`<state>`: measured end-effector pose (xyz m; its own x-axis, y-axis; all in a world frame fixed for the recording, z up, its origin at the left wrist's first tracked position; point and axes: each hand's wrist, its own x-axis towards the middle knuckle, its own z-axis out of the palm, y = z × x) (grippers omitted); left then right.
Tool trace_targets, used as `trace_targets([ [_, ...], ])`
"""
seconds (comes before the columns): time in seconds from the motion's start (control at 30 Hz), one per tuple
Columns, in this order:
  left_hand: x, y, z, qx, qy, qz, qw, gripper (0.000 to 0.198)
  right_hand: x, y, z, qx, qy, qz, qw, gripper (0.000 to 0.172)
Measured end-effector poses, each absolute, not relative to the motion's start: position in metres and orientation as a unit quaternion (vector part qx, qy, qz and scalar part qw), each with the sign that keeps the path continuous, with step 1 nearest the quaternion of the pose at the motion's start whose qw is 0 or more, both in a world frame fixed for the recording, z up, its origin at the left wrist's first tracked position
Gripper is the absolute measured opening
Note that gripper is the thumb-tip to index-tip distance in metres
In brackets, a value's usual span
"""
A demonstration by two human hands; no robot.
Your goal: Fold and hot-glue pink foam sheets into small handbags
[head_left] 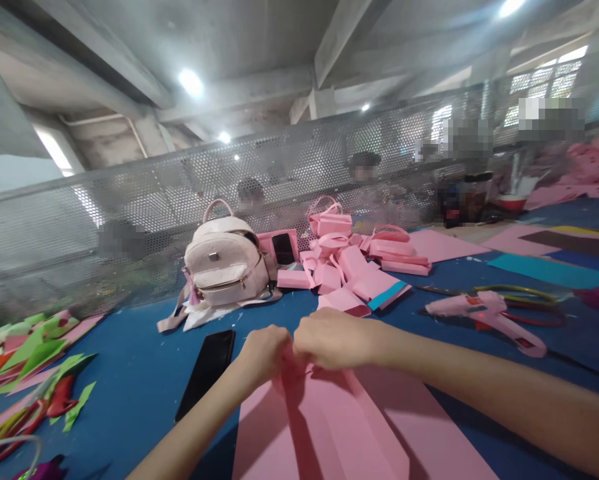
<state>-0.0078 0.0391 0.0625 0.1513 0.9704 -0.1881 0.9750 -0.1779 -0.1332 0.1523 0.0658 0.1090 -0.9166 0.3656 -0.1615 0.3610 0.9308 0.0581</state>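
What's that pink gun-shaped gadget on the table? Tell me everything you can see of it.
It looks like a hot glue gun, pale pink and apparently plastic, lying on its side on the blue tabletop, to the person's right. Its dark-tipped nozzle points left; a small red light shows on the body, and a dark panel with red on it sits on the handle. A black cord runs from the handle's end. Nobody is holding it.

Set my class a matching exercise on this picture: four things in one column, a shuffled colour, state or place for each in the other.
1. Phone nearest the left hand
2. Folded pink paper
3. Backpack
4. Glue gun

A. Pale, standing upright
B. Right of the right hand
C. Black, lying flat
D. Held by both hands

Pairs: 1-C, 2-D, 3-A, 4-B
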Motion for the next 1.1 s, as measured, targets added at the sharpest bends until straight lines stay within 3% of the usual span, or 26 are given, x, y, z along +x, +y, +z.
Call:
trace_targets([
  [0.13, -0.004, 0.038, 0.067, 0.760, 0.638, -0.120, 0.011, 0.013, 0.145, 0.058, 0.094, 0.157, 0.978, 0.025, 0.133, 0.021],
  [0.53, -0.008, 0.039, 0.064, 0.757, 0.644, -0.112, 0.007, 0.015, 0.144, 0.061, 0.096, 0.155, 0.981, 0.004, 0.118, 0.025],
  [0.73, -0.005, 0.036, 0.068, 0.762, 0.638, -0.114, 0.011, 0.018, 0.140, 0.054, 0.089, 0.151, 0.973, 0.017, 0.173, 0.020],
  [1.1, -0.007, 0.036, 0.070, 0.770, 0.629, -0.106, 0.024, 0.019, 0.139, 0.050, 0.096, 0.156, 0.976, 0.001, 0.151, 0.021],
])
